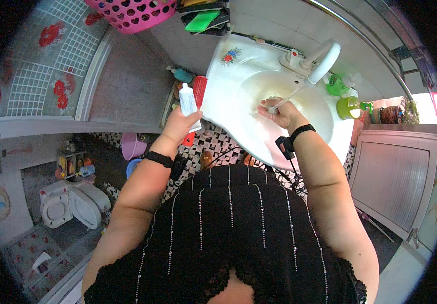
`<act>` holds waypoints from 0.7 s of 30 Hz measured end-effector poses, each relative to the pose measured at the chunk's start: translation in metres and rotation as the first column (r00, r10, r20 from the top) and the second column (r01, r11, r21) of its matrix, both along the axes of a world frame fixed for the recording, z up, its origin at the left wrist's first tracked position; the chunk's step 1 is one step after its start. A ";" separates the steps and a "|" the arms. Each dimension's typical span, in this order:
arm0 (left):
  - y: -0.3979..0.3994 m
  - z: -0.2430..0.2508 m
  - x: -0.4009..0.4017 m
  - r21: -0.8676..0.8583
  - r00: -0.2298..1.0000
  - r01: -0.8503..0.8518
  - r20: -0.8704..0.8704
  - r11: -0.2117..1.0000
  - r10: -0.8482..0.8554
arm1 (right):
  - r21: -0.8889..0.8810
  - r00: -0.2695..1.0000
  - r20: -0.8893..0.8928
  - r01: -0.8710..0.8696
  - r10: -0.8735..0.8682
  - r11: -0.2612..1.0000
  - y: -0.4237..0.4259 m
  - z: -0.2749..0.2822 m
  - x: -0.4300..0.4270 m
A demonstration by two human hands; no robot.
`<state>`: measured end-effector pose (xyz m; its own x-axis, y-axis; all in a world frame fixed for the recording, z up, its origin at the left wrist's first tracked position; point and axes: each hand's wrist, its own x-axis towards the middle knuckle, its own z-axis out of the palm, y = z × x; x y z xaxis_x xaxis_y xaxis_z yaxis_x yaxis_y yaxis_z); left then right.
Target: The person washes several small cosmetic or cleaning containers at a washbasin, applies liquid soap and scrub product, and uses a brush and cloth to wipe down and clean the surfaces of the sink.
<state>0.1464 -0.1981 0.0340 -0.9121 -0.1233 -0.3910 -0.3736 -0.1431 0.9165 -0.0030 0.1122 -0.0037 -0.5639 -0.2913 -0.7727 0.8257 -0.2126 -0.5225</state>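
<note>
My left hand (182, 123) is closed around a white squeeze tube (188, 104) that bears writing, its capped end pointing up and away from me. A red comb-like thing (200, 91) lies behind the tube, beside the sink's left edge. My right hand (279, 112) is over the basin of the white sink (222, 98), palm up with curled fingers, under a thin stream of water from the white faucet (323, 64). Something small and pale shows at its fingers; whether it is an object or foam, I cannot tell. Both wrists wear black bands.
A blue-green pump bottle (181, 74) stands left of the sink. Green containers (348, 108) sit at its right edge. A pink basket (134, 13) and a shelf rack (207, 19) are at the top. A toilet (77, 203), a pink bucket (133, 146) and a cabinet door (391, 182) are around me.
</note>
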 end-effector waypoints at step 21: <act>-0.001 -0.024 0.004 -0.047 1.000 0.015 -0.006 0.999 -0.015 | 0.576 0.883 0.009 -0.388 0.470 0.719 -0.024 0.014 0.011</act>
